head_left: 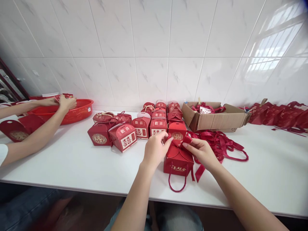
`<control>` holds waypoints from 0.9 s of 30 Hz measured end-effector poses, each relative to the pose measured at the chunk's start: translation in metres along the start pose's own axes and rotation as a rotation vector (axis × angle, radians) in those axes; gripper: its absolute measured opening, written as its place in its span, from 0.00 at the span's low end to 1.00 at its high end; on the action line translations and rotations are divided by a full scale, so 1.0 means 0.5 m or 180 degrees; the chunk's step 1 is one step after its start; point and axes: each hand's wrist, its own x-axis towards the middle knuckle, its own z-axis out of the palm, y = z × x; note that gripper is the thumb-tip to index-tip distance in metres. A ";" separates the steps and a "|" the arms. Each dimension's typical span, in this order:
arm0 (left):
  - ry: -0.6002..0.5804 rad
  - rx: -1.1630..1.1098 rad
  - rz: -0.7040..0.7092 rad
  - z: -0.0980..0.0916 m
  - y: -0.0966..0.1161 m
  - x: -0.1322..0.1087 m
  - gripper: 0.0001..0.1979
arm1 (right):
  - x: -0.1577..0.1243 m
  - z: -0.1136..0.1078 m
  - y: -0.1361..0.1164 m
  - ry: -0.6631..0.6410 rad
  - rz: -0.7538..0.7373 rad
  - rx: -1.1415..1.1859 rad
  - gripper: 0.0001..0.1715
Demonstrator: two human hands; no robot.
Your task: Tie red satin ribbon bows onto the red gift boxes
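A small red gift box (pixel 178 163) with gold lettering stands at the front of the table, its rope handle (pixel 177 191) hanging down toward me. Above its folded top, my left hand (pixel 157 147) pinches one side of a dark red ribbon (pixel 187 139). Facing it, my right hand (pixel 201 153) pinches the ribbon's other side. Both hands are closed, close together, with loops of ribbon between them. Loose ribbon ends (pixel 200 173) trail down to the right of the box. Right behind it is another red box (pixel 177 128) with a gold emblem.
Several finished-looking red boxes (pixel 122 137) stand left and behind. A heap of ribbons (pixel 223 144) lies right, before an open carton (pixel 218 121). At far left, a co-worker's hands (pixel 67 103) hold something over a red basin (pixel 79 116). More red bags (pixel 276 115) stand far right.
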 end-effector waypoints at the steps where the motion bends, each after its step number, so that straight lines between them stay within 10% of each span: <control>1: 0.0017 -0.0264 0.0065 -0.004 0.004 -0.001 0.07 | -0.001 0.001 -0.005 0.0070 0.0118 0.0030 0.16; 7: -0.0154 -0.1280 0.0563 -0.013 0.031 -0.007 0.02 | -0.005 0.005 -0.021 0.0400 0.0369 0.0002 0.17; 16: 0.0065 -0.1502 0.1840 0.028 0.063 -0.010 0.09 | -0.019 0.017 -0.015 0.0156 -0.0972 -0.0937 0.11; 27: 0.0126 -0.1154 0.0659 0.022 0.060 -0.008 0.12 | -0.028 0.024 -0.042 -0.0329 -0.0352 -0.0663 0.15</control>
